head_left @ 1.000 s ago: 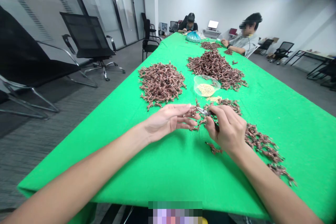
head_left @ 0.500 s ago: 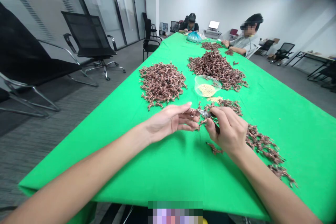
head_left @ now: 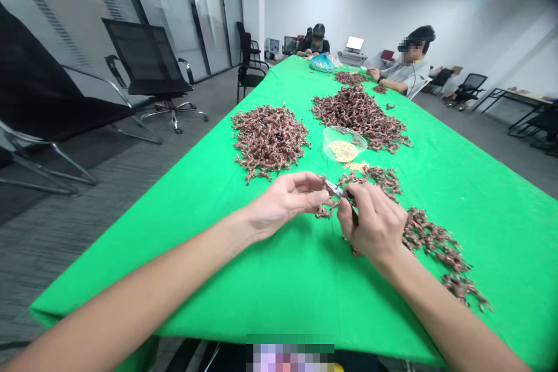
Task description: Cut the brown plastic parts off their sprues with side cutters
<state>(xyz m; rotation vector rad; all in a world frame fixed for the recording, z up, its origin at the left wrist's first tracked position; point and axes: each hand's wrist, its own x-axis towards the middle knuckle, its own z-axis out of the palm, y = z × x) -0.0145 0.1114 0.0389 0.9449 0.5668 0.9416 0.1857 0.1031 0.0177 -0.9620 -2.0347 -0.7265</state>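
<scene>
My right hand (head_left: 375,218) is wrapped round the dark handles of a pair of pliers (head_left: 335,189), whose metal jaws point left. At the jaw tips, my left hand (head_left: 292,200) has its thumb and fingers closed on a small brown figurine (head_left: 323,180), mostly hidden by the fingers. More brown figurines (head_left: 325,210) lie on the green cloth just beneath and beyond my hands. A clear plastic bowl (head_left: 358,140) with pale yellow bits stands beyond them, and some of the same bits (head_left: 356,167) are spilled beside it.
One heap of brown figurines (head_left: 270,139) lies left of the bowl, a larger heap (head_left: 360,113) behind it. Loose figurines (head_left: 433,238) trail along my right forearm. A blue bag (head_left: 321,63) and two people (head_left: 407,72) are farther along the green-covered table (head_left: 244,296).
My left thumb has come down from its raised position, and the fingers have turned round the figurine. My right hand with the pliers has shifted slightly left and down.
</scene>
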